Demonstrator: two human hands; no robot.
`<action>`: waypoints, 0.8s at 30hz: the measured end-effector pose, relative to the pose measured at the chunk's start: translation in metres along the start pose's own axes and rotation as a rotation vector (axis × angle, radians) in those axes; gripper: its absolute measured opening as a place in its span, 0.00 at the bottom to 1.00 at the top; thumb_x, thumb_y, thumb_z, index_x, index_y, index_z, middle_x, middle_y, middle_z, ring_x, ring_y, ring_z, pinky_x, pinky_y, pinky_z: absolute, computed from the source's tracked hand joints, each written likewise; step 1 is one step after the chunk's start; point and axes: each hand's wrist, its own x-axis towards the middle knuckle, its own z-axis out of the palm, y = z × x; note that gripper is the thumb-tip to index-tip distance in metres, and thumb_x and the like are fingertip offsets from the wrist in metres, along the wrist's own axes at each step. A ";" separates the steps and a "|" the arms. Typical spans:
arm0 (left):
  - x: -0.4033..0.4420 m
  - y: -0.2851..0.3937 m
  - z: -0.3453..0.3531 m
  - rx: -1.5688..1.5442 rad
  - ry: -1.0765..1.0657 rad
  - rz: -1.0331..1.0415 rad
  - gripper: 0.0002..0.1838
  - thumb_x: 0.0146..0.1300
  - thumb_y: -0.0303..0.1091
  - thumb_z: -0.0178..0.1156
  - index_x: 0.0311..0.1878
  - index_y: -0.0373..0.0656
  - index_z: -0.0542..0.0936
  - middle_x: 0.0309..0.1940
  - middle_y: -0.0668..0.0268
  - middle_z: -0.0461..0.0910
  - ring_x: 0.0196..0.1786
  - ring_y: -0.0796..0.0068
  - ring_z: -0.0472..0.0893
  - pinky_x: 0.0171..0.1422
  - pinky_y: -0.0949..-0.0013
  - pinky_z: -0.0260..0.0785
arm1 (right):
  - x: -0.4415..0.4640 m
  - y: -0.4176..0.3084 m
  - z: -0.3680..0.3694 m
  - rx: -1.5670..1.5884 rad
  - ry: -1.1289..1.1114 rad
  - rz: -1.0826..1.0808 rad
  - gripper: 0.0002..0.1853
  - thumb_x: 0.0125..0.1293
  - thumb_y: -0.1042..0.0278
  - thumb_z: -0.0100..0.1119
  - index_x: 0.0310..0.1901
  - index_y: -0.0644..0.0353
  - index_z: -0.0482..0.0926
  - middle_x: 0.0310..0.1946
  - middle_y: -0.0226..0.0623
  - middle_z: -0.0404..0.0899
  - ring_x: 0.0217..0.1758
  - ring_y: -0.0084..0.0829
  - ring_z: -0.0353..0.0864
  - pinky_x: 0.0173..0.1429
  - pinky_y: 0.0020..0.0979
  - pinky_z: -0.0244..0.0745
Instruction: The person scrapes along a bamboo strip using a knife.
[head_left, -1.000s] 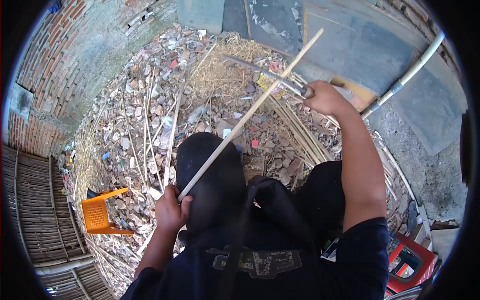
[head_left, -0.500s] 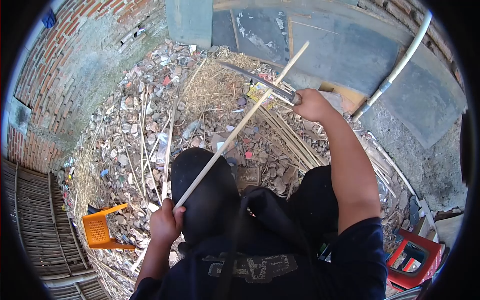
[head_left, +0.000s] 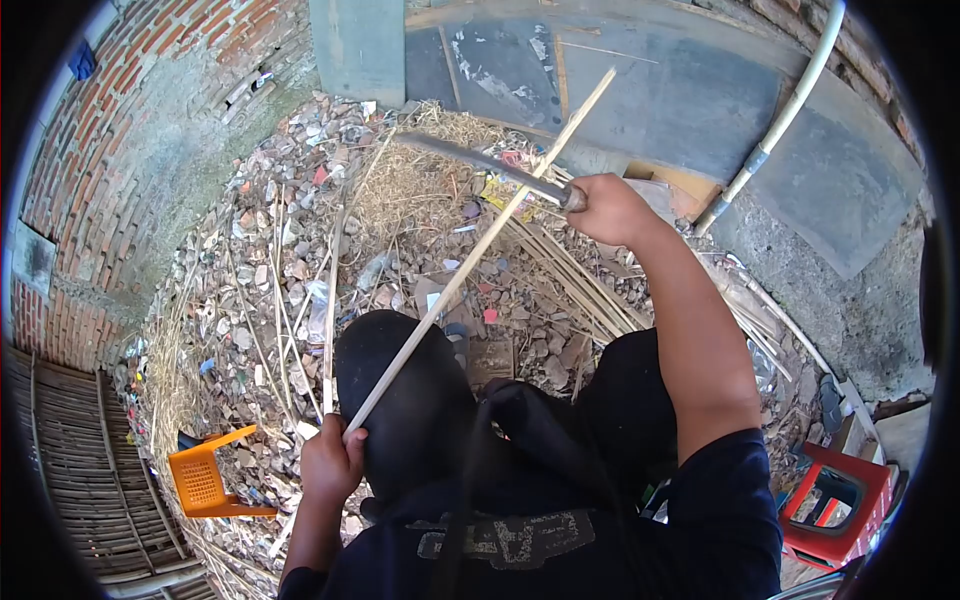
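My left hand (head_left: 332, 462) is closed round the near end of a long, pale wooden strip (head_left: 460, 281), perhaps bamboo. The strip slants up and away to the right, passing over my left knee. In my right hand (head_left: 612, 211) is the handle of a machete (head_left: 487, 163), fingers wrapped round it. Its long dark blade points left and crosses the strip toward its far end. Whether blade and strip touch there, I cannot tell for sure.
A bundle of thin strips (head_left: 570, 275) lies on the rubble ahead. Dry straw shavings (head_left: 405, 190) are heaped beyond. An orange plastic chair (head_left: 203, 482) is at the left and a red plastic stool (head_left: 838, 505) at the right. Grey panels (head_left: 680, 85) lean at the back.
The machete and my right hand have shifted slightly left in view. My left hand keeps its grip on the strip, and the whole view has tilted a little.
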 end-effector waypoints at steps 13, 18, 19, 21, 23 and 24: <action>0.003 0.003 0.000 -0.031 0.005 -0.007 0.19 0.74 0.49 0.59 0.40 0.40 0.73 0.21 0.47 0.79 0.28 0.36 0.82 0.31 0.42 0.72 | -0.006 0.001 -0.006 -0.023 0.113 -0.086 0.14 0.54 0.66 0.67 0.43 0.58 0.86 0.31 0.50 0.85 0.37 0.52 0.86 0.48 0.46 0.80; -0.016 -0.020 -0.007 0.050 -0.010 0.004 0.17 0.73 0.46 0.60 0.37 0.41 0.73 0.19 0.49 0.77 0.25 0.37 0.80 0.29 0.43 0.71 | -0.008 -0.013 -0.009 -0.260 0.030 -0.173 0.13 0.54 0.64 0.65 0.42 0.53 0.86 0.35 0.46 0.87 0.42 0.49 0.87 0.53 0.46 0.81; -0.025 -0.028 -0.008 0.075 -0.023 -0.011 0.17 0.73 0.45 0.60 0.36 0.41 0.73 0.18 0.49 0.77 0.25 0.37 0.80 0.29 0.43 0.71 | 0.000 0.005 -0.003 -0.160 0.052 -0.079 0.14 0.54 0.63 0.65 0.43 0.53 0.86 0.36 0.47 0.87 0.43 0.49 0.87 0.53 0.46 0.81; -0.035 -0.036 -0.010 0.105 -0.002 -0.017 0.16 0.73 0.45 0.60 0.37 0.41 0.74 0.18 0.51 0.77 0.24 0.38 0.80 0.28 0.43 0.70 | 0.005 0.029 0.000 -0.081 0.093 0.043 0.15 0.54 0.63 0.65 0.44 0.53 0.87 0.37 0.48 0.87 0.44 0.50 0.87 0.53 0.46 0.81; -0.037 -0.028 -0.022 0.162 0.014 -0.019 0.16 0.73 0.45 0.60 0.37 0.41 0.74 0.19 0.51 0.77 0.23 0.39 0.79 0.28 0.43 0.70 | 0.010 0.039 -0.002 -0.116 0.136 0.099 0.16 0.54 0.62 0.65 0.45 0.53 0.87 0.39 0.48 0.87 0.45 0.50 0.87 0.54 0.45 0.81; -0.035 -0.026 -0.025 0.170 -0.017 -0.047 0.16 0.73 0.45 0.60 0.38 0.41 0.74 0.20 0.51 0.77 0.25 0.39 0.80 0.29 0.43 0.70 | 0.005 0.028 -0.010 -0.113 0.052 0.095 0.15 0.54 0.62 0.65 0.45 0.53 0.86 0.38 0.47 0.87 0.45 0.50 0.86 0.53 0.47 0.80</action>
